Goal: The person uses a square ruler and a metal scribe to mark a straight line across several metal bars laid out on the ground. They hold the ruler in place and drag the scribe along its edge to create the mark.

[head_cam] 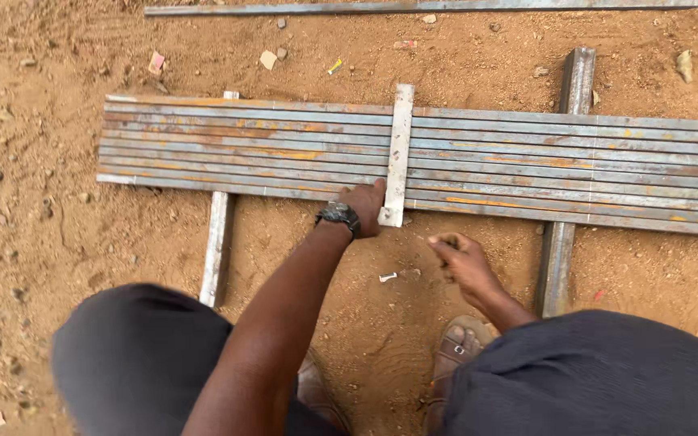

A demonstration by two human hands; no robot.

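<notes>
Bare dirt underfoot: left hand [365, 206] pinches flat bar [397, 153]; right hand [464, 260] curled shut.

Left hand [365, 203] on crosswise steel strip [398, 153]

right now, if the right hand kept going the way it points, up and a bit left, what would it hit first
Probably the near edge of the row of steel bars, close to the flat cross strip that the left hand touches. The right hand has only bare dirt before it, though height is unclear.

An outdoor metalworking yard: rusty steel bars [284, 149] lie across angle irons [218, 242] on bare dirt [42, 226].
</notes>
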